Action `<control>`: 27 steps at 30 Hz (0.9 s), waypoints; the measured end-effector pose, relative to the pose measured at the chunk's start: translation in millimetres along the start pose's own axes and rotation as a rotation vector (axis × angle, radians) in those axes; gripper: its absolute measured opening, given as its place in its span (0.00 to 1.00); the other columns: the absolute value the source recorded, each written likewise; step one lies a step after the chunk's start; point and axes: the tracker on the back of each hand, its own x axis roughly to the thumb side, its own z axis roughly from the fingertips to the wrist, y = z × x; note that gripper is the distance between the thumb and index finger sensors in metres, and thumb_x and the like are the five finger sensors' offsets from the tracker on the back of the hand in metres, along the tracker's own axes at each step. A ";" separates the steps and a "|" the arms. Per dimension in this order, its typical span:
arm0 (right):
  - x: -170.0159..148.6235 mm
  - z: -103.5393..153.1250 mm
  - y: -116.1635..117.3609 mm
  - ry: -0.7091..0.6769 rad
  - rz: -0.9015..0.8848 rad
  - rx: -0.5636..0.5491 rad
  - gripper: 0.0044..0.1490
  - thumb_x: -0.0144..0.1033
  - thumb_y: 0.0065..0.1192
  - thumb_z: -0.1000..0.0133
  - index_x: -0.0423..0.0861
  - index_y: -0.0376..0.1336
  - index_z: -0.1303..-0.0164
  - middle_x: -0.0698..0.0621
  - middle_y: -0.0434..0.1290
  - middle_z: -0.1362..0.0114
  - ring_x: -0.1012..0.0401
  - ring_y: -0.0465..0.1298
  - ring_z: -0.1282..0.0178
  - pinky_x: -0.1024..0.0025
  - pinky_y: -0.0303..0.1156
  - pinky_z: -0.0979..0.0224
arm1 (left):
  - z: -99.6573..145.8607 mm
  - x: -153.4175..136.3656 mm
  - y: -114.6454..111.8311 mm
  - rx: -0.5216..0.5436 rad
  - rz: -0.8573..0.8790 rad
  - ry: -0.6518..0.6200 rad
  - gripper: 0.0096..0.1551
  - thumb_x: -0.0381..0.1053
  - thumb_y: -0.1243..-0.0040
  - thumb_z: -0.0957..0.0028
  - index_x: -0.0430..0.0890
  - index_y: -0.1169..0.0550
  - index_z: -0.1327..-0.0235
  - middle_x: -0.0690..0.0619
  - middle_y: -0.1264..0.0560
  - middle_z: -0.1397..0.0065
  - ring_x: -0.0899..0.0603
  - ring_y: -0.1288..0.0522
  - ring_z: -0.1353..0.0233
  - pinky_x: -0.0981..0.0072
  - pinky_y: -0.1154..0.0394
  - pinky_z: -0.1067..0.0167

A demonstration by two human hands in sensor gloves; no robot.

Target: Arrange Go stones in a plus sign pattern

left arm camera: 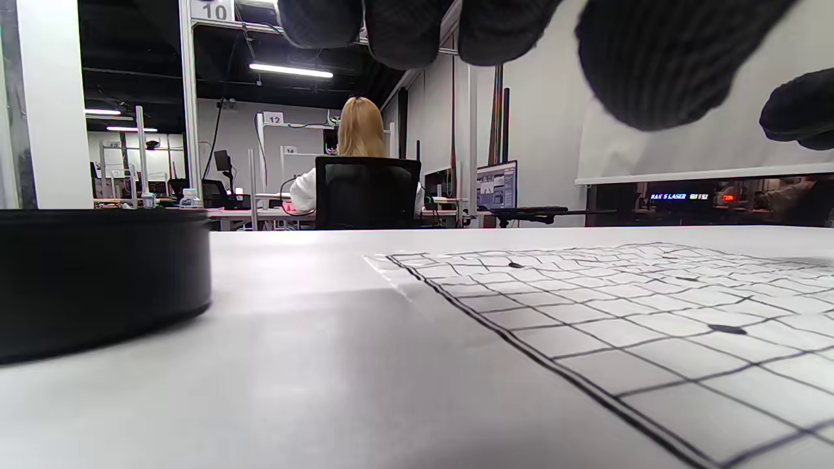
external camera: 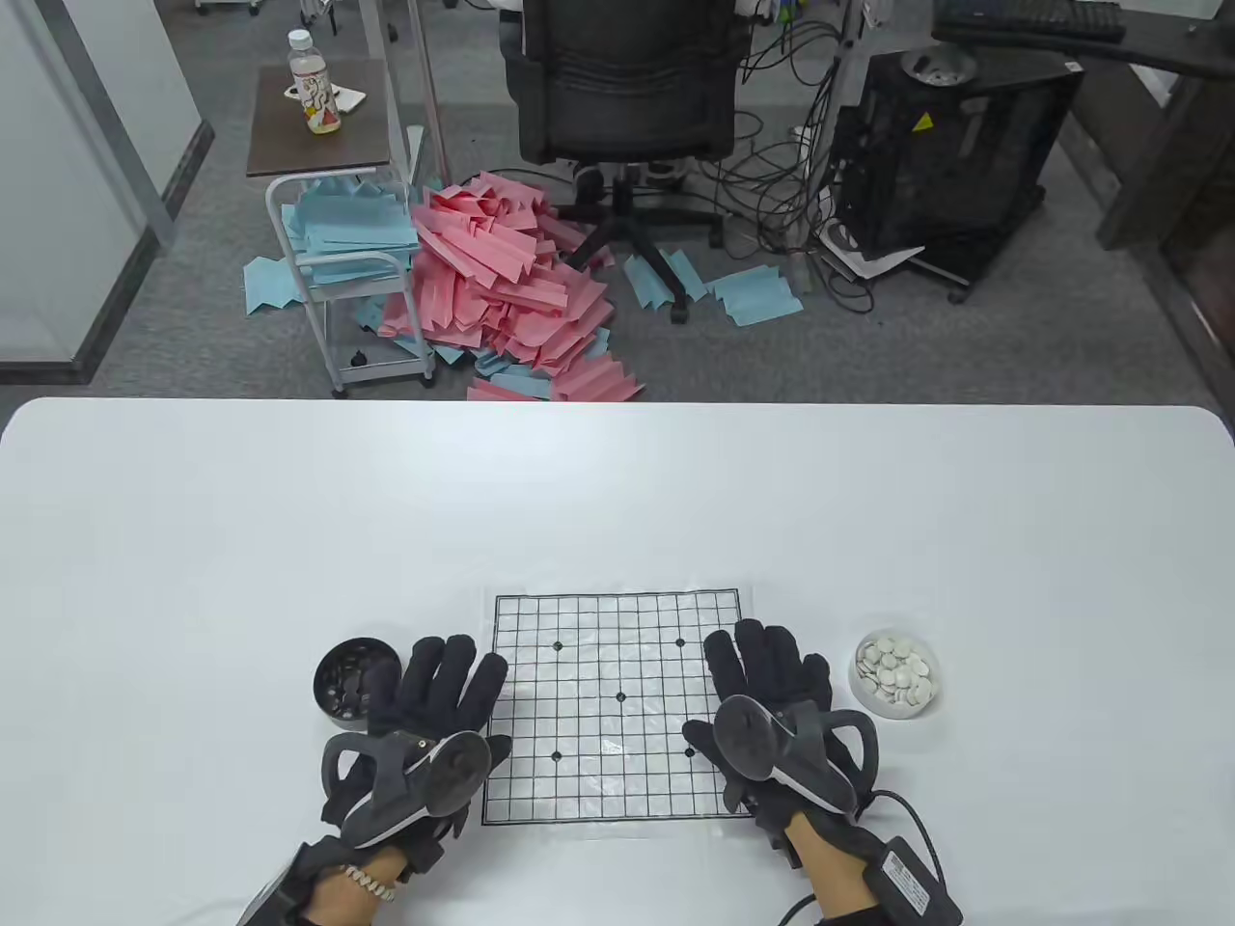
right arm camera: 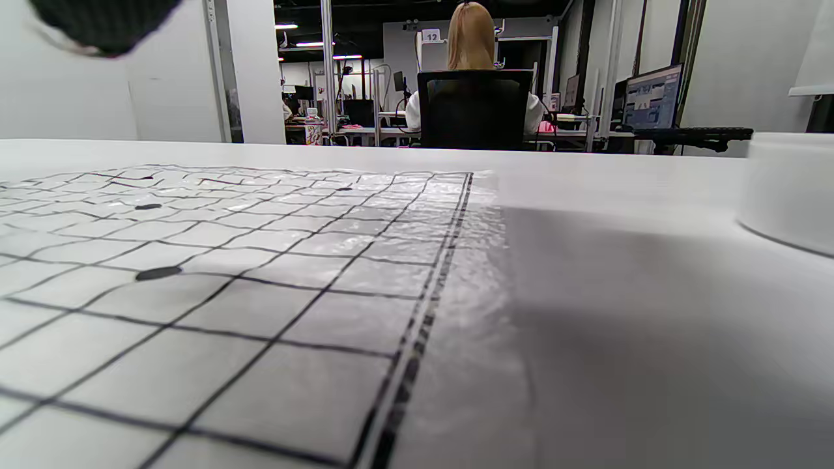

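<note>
Go stones: white ones (external camera: 896, 672), small flat discs, heaped in a round white bowl (external camera: 862, 696) right of the board; dark ones (external camera: 345, 680) in a round black bowl (external camera: 326, 709) on the left. No long axis. Paper grid board (external camera: 614, 708), glossy, crinkled film, squared to the near edge of the white table (external camera: 617, 502), no stones on it. Left hand (external camera: 436, 699) and right hand (external camera: 772, 687) lie flat at the board's side edges, fingers spread, holding nothing.

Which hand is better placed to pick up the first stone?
Either, narrowly the left. No stones are on the board yet. The left hand lies right beside the black-stone bowl, while the right hand has a gap to the white-stone bowl. Both rest flat, holding nothing.
</note>
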 end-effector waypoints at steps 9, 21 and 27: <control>0.3 -0.6 1.5 -0.009 -0.006 -0.002 0.58 0.64 0.62 0.53 0.56 0.42 0.17 0.45 0.44 0.12 0.41 0.48 0.11 0.30 0.49 0.19 | -0.1 0.6 -1.2 0.001 0.006 -0.007 0.48 0.68 0.41 0.57 0.59 0.41 0.21 0.47 0.45 0.12 0.32 0.46 0.13 0.25 0.49 0.26; -0.4 -0.7 1.9 -0.015 -0.016 -0.004 0.57 0.64 0.62 0.53 0.57 0.42 0.17 0.45 0.44 0.12 0.41 0.48 0.11 0.30 0.49 0.19 | 0.3 1.1 -1.3 -0.010 0.016 -0.003 0.48 0.68 0.41 0.57 0.58 0.40 0.21 0.48 0.44 0.12 0.32 0.45 0.13 0.25 0.49 0.26; 0.8 -0.8 3.5 -0.023 -0.008 -0.003 0.57 0.63 0.62 0.53 0.57 0.42 0.17 0.45 0.44 0.12 0.41 0.48 0.11 0.30 0.49 0.19 | 0.0 1.6 -1.2 -0.013 0.018 -0.007 0.48 0.68 0.41 0.57 0.58 0.40 0.21 0.48 0.44 0.12 0.32 0.44 0.13 0.26 0.49 0.26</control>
